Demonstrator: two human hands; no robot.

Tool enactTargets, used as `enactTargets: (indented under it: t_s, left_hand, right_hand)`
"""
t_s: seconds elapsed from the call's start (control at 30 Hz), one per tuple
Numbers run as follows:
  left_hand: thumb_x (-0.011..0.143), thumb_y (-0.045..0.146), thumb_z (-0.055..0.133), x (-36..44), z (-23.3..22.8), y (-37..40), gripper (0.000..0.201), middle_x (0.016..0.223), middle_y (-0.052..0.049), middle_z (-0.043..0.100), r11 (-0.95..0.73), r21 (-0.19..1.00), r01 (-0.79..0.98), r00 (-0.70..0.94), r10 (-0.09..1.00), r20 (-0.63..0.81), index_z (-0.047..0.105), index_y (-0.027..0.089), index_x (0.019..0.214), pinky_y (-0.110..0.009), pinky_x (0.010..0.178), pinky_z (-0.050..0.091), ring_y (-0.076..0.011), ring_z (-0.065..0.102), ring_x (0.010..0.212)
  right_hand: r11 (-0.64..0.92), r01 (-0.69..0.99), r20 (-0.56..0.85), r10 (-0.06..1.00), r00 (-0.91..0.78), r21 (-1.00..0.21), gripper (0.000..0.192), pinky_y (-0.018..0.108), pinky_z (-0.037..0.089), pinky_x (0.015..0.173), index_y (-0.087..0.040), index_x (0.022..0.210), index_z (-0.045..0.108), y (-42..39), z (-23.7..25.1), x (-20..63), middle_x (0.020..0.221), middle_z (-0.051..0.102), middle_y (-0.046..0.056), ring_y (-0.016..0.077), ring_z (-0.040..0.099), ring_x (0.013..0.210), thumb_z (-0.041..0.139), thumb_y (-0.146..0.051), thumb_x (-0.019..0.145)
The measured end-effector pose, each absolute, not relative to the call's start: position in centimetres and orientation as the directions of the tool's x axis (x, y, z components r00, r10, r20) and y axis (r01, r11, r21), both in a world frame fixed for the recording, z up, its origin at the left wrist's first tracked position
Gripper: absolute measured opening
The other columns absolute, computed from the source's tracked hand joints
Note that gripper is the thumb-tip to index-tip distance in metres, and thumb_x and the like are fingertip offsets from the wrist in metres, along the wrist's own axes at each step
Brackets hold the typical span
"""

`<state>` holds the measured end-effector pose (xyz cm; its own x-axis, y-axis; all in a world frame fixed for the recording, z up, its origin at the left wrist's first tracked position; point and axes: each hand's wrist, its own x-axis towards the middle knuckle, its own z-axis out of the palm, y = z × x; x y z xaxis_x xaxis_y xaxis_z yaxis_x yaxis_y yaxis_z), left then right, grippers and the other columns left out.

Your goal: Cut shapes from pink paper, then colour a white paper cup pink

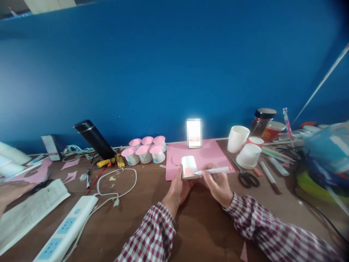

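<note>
My left hand (178,187) is closed around a small white paper cup (188,162), which carries a pink patch low on its side. Between the fingers of my right hand (218,185) is a white marker (215,170) with a reddish end at the right. Its left tip reaches the cup's side near the patch; whether it touches, I cannot tell. Behind the cup lies pink paper (209,154) flat on the table, with a rounded pink piece (176,158) on it. A bright, blurred-out upright rectangle (194,133) stands at the paper's back edge.
Several cups with pink tops (144,153) stand left of the paper. White cups (238,139), scissors (248,178) and a dark-lidded jar (263,122) are on the right. A black bottle (94,138), cable (136,178) and power strip (67,229) occupy the left. Another person's hand (12,193) shows far left.
</note>
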<state>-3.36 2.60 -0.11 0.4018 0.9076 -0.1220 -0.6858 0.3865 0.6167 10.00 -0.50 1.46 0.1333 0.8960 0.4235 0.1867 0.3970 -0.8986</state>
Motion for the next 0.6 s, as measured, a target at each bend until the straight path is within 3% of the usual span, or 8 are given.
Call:
enactTargets:
  t_s: [0.33, 0.6]
  left_hand:
    - [0.088, 0.049, 0.038, -3.32, 0.19, 2.59, 0.050, 0.094, -0.016, 0.067, 0.394, 0.611, -0.687, 0.399, 0.907, -0.137, 0.059, 0.006, 0.106, -0.039, 0.085, 0.047, -0.0238, 0.063, 0.086]
    - [0.088, 0.046, 0.040, -3.42, -0.05, 2.66, 0.049, 0.097, -0.015, 0.067, 0.413, 0.608, -0.678, 0.408, 0.900, -0.156, 0.058, 0.006, 0.110, -0.038, 0.085, 0.047, -0.0235, 0.063, 0.088]
  right_hand:
    - [0.409, 0.145, 0.427, 0.895, 0.128, -0.901, 0.012, 0.023, 0.046, 0.054, -0.018, 0.080, 0.056, -0.51, 1.51, 10.01, 0.064, 0.059, 0.000, 0.0130, 0.056, 0.057, 0.052, -0.027, 0.086]
    - [0.413, 0.175, 0.439, 0.886, 0.151, -0.894, 0.013, 0.025, 0.048, 0.059, -0.017, 0.082, 0.058, -0.51, 2.00, 9.93, 0.070, 0.063, 0.002, 0.0150, 0.060, 0.065, 0.052, -0.028, 0.086]
